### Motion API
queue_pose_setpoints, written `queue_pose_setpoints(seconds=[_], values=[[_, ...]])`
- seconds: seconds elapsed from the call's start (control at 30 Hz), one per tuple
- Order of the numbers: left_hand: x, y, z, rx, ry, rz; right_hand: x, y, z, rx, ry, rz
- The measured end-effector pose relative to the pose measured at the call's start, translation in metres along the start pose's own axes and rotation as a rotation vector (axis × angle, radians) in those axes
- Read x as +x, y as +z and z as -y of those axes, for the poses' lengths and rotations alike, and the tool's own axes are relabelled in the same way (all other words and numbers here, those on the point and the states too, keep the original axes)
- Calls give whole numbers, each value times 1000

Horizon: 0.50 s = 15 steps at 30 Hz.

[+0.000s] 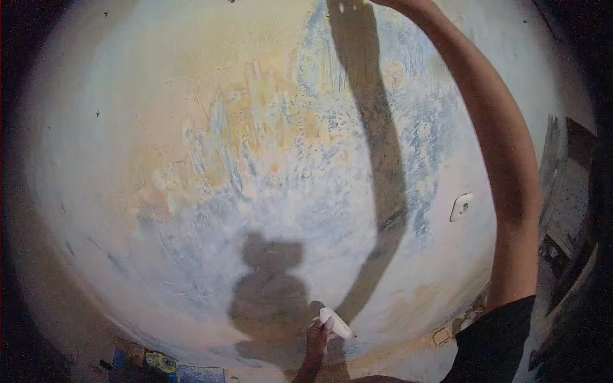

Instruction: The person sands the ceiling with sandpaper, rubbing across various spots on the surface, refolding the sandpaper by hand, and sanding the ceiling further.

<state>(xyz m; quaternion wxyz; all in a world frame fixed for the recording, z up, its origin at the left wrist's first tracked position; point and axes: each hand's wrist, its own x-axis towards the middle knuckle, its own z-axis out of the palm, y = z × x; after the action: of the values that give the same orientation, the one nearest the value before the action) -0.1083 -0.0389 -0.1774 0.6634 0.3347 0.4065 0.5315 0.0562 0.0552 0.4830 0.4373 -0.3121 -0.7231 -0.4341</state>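
Low in the middle, my left hand [317, 338] is closed around a small white object with a rounded, smooth body [335, 323]. Its exact kind is too small to make out. The object is in front of a wall [191, 127] with patchy yellow, white and bluish paint and scraped-looking areas. My right arm stretches up along the right side, bare below a dark sleeve, and bends towards the top edge. Beyond that edge my right hand is cut off, so its fingers and anything in them are hidden.
A white wall socket [461, 207] sits left of my right forearm. Shadows of a head and a raised arm fall on the wall. Blue and yellow items [163, 364] lie at the lower left. Cluttered, dim objects [559, 249] stand at the far right.
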Motion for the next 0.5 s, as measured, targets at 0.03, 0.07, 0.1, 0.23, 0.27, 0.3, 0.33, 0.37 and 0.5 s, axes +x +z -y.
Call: queue_pose_setpoints(seconds=[0.03,0.07,0.1,0.23,0.27,0.3,0.33,0.37,0.5], values=[[-3,1,-5,158,66,-12,-10,-20,12,144,40,417],[-5,2,-6,316,131,-24,-13,-10,2,318,189,710],[-2,0,-2,316,127,-23,-21,-18,15,259,213,826],[-9,7,-10,-5,51,33,-24,-11,-5,75,112,541],[-12,12,-17,34,42,29,-18,-6,-10,73,111,538],[-5,7,-4,35,44,30,-12,0,-15,8,40,340],[12,-4,23,-8,39,61,-6,5,-19,-57,-33,138],[29,-18,52,-52,30,89,1,15,-33,-17,-223,61],[63,-46,108,67,44,118,6,28,-43,-20,-584,-119]])
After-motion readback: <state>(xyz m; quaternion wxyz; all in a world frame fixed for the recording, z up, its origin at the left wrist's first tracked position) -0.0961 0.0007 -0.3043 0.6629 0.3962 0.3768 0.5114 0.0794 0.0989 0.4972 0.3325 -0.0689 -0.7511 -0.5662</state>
